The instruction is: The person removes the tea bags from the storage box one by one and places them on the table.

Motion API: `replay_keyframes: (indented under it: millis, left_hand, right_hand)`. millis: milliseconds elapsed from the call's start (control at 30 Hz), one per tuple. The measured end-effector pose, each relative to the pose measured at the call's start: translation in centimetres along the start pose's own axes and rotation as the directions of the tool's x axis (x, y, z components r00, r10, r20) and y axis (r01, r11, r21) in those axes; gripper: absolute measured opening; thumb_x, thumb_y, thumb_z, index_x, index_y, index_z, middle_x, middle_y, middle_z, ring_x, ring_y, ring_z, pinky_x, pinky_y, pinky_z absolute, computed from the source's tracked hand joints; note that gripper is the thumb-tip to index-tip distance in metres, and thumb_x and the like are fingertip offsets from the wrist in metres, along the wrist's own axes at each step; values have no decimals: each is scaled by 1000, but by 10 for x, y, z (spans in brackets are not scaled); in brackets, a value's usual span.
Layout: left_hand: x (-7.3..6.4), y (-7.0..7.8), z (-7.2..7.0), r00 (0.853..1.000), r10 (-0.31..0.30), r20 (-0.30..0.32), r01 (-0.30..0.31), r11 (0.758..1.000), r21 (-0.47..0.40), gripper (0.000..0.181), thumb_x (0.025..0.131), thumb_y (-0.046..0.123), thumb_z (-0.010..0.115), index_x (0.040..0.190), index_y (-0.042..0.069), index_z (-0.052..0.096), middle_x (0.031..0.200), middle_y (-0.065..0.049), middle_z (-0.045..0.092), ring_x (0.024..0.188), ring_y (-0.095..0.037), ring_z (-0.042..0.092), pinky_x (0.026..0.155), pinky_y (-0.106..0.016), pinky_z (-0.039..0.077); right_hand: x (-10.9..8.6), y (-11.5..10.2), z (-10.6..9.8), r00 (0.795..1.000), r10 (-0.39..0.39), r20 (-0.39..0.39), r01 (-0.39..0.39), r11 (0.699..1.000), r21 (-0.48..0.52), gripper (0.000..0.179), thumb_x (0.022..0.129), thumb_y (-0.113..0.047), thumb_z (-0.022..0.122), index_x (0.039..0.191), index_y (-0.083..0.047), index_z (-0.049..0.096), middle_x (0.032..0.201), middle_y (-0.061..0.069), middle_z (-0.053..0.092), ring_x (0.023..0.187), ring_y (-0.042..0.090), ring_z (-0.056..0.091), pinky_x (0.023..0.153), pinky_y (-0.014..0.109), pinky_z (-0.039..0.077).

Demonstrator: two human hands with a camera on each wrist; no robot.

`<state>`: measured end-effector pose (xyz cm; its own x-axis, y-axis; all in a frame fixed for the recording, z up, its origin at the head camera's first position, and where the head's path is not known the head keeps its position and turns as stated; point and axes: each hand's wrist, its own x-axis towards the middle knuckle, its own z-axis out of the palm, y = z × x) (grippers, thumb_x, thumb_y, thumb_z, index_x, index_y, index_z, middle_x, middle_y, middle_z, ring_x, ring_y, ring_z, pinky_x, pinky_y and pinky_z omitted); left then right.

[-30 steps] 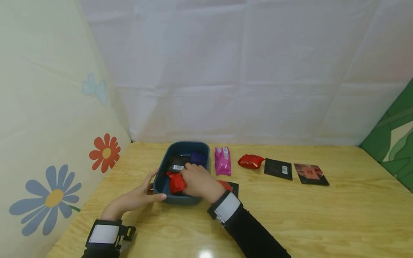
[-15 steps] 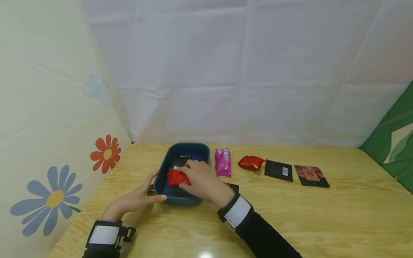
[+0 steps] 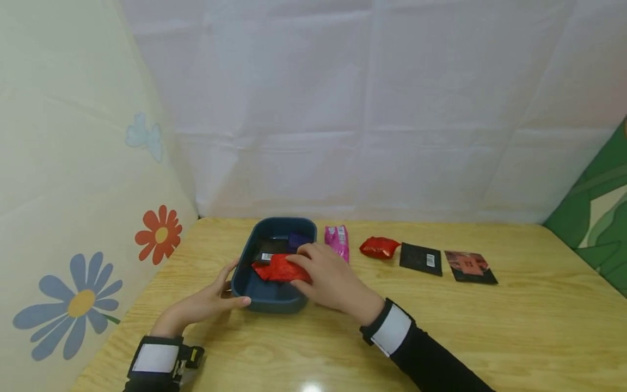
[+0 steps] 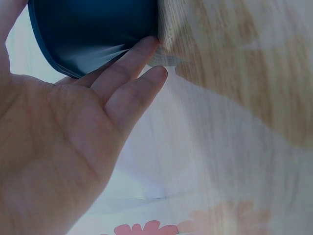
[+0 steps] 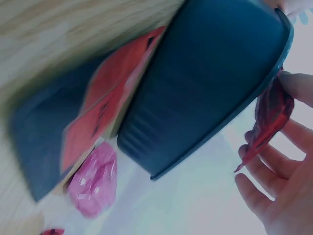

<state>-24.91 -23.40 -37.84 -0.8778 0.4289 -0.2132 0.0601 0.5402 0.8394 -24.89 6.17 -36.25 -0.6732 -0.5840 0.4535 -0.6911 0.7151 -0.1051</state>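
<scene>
A dark blue bin [image 3: 276, 306] stands on the wooden table. My left hand [image 3: 208, 299] rests against its left side, thumb at the near corner; in the left wrist view the fingers [image 4: 139, 95] lie nearly straight along the outer wall. My right hand [image 3: 328, 275] pinches a shiny red packet [image 3: 281, 268] between thumb and fingers, over the bin's right part. In the right wrist view the packet [image 5: 271, 115] shows at rim height. Inside the bin lie a black packet [image 3: 268, 246] with a barcode label and a dark purple packet [image 3: 297, 241].
Right of the bin, a pink packet [image 3: 338, 239], a red puffy packet [image 3: 379, 247], a flat black packet [image 3: 420, 258] and a black-and-red flat packet [image 3: 471, 267] lie in a row. Another black-and-red packet [image 5: 95, 127] lies beside the bin, hidden by my right hand in the head view.
My right hand has come up from inside the bin and moved right, bringing the red packet with it. My left hand has stayed at the bin's side.
</scene>
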Motion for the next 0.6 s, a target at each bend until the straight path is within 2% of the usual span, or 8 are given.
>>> replay_keyframes:
  millis: [200,333,600]
  left_hand:
    - [0,-2,0,1000,-2,-4,2,1000,3,97,93,33,71,158,19,0,145,-33,37,124,-42,48,102,-61,34]
    - [2,-4,0,1000,-16,-10,16,1000,5,97,92,33,72,158,21,1,143,-31,39,123,-40,48,102,-61,34]
    - [2,-2,0,999,-30,-19,30,1000,5,97,92,34,72,158,21,1,145,-34,37,127,-44,46,104,-65,30]
  right_hand:
    - [-13,12,-10,997,-27,-77,26,1000,-10,47,85,-33,80,126,-15,67,118,6,61,104,22,58,90,39,50]
    - [-21,17,-15,997,-28,-72,26,1000,-16,46,85,-33,80,125,-14,68,118,7,61,106,23,57,92,41,48]
    - [-38,29,-20,993,-76,-88,74,997,-30,47,83,-28,82,125,-11,68,119,8,61,110,26,56,98,45,45]
